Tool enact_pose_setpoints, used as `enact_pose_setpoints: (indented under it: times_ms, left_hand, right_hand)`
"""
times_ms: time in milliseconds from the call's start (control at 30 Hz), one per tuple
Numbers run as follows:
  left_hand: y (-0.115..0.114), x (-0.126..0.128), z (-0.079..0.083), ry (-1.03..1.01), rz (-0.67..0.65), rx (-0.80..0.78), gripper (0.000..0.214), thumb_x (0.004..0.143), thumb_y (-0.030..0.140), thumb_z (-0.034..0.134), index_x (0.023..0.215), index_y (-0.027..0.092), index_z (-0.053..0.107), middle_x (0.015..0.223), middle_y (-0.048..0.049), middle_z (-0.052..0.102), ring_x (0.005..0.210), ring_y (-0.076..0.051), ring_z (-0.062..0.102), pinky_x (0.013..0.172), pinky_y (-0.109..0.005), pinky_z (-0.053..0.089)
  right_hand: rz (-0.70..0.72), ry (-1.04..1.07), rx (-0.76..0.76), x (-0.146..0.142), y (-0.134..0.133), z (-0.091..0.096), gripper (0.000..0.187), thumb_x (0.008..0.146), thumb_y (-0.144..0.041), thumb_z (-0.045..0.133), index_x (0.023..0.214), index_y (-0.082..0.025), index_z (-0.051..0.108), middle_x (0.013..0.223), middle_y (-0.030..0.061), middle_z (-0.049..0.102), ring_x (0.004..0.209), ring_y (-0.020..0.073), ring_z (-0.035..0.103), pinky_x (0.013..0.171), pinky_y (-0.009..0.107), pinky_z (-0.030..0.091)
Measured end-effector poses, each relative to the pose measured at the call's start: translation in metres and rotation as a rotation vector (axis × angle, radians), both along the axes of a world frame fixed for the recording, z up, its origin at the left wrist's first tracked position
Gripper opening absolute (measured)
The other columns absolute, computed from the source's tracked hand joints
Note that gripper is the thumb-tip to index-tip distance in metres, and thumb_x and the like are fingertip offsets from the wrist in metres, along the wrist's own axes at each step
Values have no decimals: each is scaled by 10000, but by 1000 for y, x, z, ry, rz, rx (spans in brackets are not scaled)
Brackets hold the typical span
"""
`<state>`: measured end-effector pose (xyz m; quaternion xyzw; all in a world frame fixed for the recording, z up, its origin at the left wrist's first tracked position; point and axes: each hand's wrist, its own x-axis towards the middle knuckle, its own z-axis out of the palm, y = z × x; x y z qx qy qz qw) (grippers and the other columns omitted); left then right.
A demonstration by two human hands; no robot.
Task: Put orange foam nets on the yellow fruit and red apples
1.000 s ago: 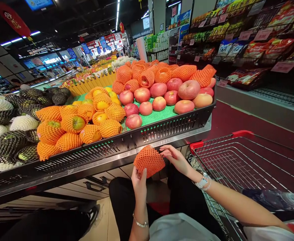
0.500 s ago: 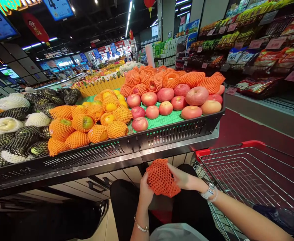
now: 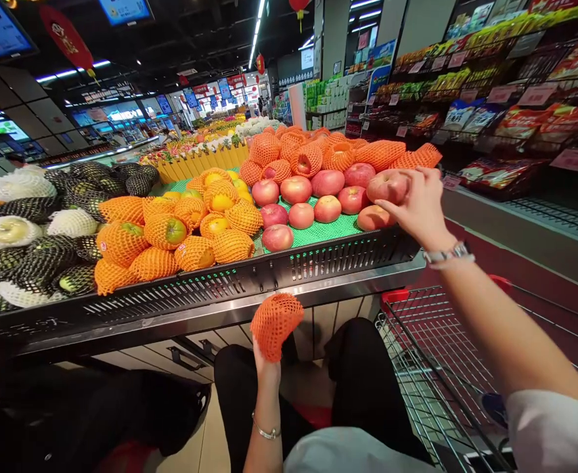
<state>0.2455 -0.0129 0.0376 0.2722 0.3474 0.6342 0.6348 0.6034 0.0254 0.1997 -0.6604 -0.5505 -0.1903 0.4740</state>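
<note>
Since half a second ago the right hand (image 3: 420,203) has left the orange foam net (image 3: 275,323) and now closes on one large apple (image 3: 387,186) at the tray's (image 3: 318,263) right end. Left hand (image 3: 264,364) grips the net alone, below the tray's front edge. Nine bare apples lie leftward; an open cart (image 3: 446,355) stands under the right arm.

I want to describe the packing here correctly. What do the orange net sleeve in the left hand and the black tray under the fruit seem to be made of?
The orange net sleeve held in the left hand looks like soft foam mesh: thick matte strands, open diamond holes, and a puffy shape. The black tray under the fruit seems to be rigid moulded plastic, judging by its dull sheen and regular rows of slots, though painted metal is possible.
</note>
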Motion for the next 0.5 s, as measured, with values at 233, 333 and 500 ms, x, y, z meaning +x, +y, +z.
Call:
enact_pose_setpoints:
  times_ms: [233, 333, 500]
  left_hand:
    - [-11, 0, 9, 51, -22, 25, 478, 781, 568, 594, 1069, 201, 698, 1038, -103, 726, 952, -284, 680, 797, -408, 577]
    - [-3, -5, 4, 86, -63, -32, 531, 752, 639, 566, 992, 192, 722, 1006, -128, 727, 916, -310, 680, 754, -425, 588]
    - [17, -5, 0, 65, -135, -81, 646, 700, 754, 489, 964, 202, 696, 1038, -145, 711, 957, -326, 668, 755, -475, 594]
  right_hand:
    - [16, 66, -99, 34, 55, 3, 590, 602, -451, 817, 1012, -169, 499, 1064, 99, 488, 1216, 387, 417, 1056, 624, 251]
    - [41, 120, -28, 30, 51, 1, 498, 618, -433, 809, 924, -190, 501, 986, 80, 493, 1217, 377, 408, 1065, 623, 249]
    - [42, 210, 158, 12, 9, -5, 703, 697, -441, 754, 1263, -201, 411, 1318, 139, 421, 1262, 321, 378, 1111, 510, 255]
